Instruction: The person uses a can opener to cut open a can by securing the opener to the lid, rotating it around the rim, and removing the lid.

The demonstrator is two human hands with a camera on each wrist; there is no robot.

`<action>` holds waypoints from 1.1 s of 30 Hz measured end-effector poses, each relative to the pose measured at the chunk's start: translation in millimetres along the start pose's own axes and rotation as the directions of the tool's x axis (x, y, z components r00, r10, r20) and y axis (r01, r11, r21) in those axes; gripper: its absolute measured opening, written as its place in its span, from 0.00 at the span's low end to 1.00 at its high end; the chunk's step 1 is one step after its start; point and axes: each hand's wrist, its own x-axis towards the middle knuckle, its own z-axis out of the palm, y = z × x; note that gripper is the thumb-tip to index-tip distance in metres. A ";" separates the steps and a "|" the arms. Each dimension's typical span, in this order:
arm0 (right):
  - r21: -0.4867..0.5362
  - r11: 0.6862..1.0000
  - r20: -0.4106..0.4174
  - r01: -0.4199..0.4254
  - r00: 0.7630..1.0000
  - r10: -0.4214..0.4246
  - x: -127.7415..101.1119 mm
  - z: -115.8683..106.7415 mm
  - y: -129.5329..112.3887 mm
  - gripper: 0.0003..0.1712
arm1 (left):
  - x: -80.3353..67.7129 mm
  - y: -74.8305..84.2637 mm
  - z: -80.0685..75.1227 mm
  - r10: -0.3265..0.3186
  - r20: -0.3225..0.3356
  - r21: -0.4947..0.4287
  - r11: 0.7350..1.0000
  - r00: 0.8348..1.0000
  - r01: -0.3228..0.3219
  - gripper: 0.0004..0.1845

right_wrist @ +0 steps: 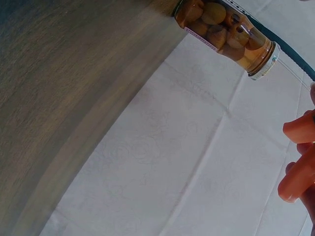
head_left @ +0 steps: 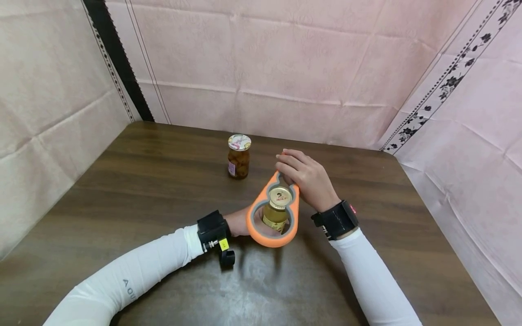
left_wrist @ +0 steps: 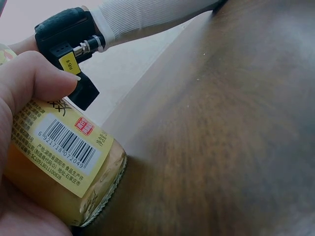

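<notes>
Barcode digits 6921718072049 on the yellow jar's label (left_wrist: 66, 147); letters "A OU" on the white left sleeve (head_left: 129, 290).

Left hand (head_left: 238, 222) curled in a grip, right hand (head_left: 306, 176) clasped, wrists close.

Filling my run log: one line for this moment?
left hand: holds yellow jar | right hand: grips orange jar opener over lid | brown jar: apart

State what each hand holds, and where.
Left hand grips the yellow glass jar by its body; right hand grips the orange opener at its narrow end.
</notes>
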 end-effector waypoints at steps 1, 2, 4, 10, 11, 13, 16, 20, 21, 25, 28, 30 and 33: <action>0.001 1.000 0.001 0.000 1.000 0.000 0.1 -0.1 0.0 0.15 | -0.4 2.0 1.7 -0.004 -0.010 -0.014 1.000 1.000 0.004 0.63; 0.002 1.000 0.002 -0.002 1.000 0.002 -0.2 0.0 0.2 0.16 | -0.3 2.9 2.9 -0.008 -0.019 -0.026 1.000 1.000 0.008 0.65; 0.005 1.000 0.010 -0.008 1.000 0.008 -0.4 0.2 0.2 0.15 | 0.0 4.5 5.3 -0.001 -0.027 -0.040 0.999 1.000 0.000 0.66; 0.013 1.000 0.024 -0.022 0.999 0.022 -1.1 0.9 0.1 0.15 | -0.8 3.6 5.9 0.013 -0.029 -0.038 0.999 1.000 -0.014 0.66; 0.014 1.000 0.025 -0.023 0.999 0.023 -1.2 1.0 0.0 0.15 | -1.4 4.4 5.6 0.014 -0.028 -0.037 0.999 1.000 -0.015 0.66; 0.017 1.000 0.027 -0.026 0.999 0.025 -1.4 0.9 -0.1 0.16 | -3.1 10.5 6.0 0.004 -0.027 -0.034 0.999 1.000 -0.005 0.65; 0.022 0.999 0.028 -0.027 0.999 0.027 -1.6 1.3 -0.1 0.16 | -5.2 21.9 7.1 -0.006 -0.022 -0.054 0.999 1.000 0.005 0.64; 0.023 0.999 0.024 -0.023 0.999 0.022 -1.6 2.0 0.4 0.16 | -6.5 29.1 8.0 -0.007 -0.014 -0.084 0.996 1.000 0.006 0.64; 0.024 1.000 0.019 -0.020 1.000 0.020 -1.4 2.5 0.6 0.16 | -6.5 28.5 7.9 -0.007 -0.016 -0.081 0.997 1.000 0.005 0.63; 0.038 0.999 0.001 -0.005 1.000 0.005 -0.1 3.5 1.8 0.16 | -4.4 21.4 7.5 0.015 -0.026 -0.062 0.998 1.000 -0.016 0.65; 0.053 0.999 -0.009 0.005 1.000 -0.005 0.6 4.2 2.1 0.16 | -1.4 11.9 7.3 0.039 -0.037 -0.048 0.998 0.999 -0.041 0.66; 0.058 0.998 -0.014 0.010 1.000 -0.009 1.0 4.5 2.1 0.17 | 0.3 5.8 7.4 0.055 -0.042 -0.044 0.997 0.998 -0.057 0.67; 0.062 0.998 -0.013 0.011 1.000 -0.011 1.0 4.8 2.3 0.18 | 2.6 -0.5 7.7 0.071 -0.051 -0.026 0.997 0.996 -0.072 0.67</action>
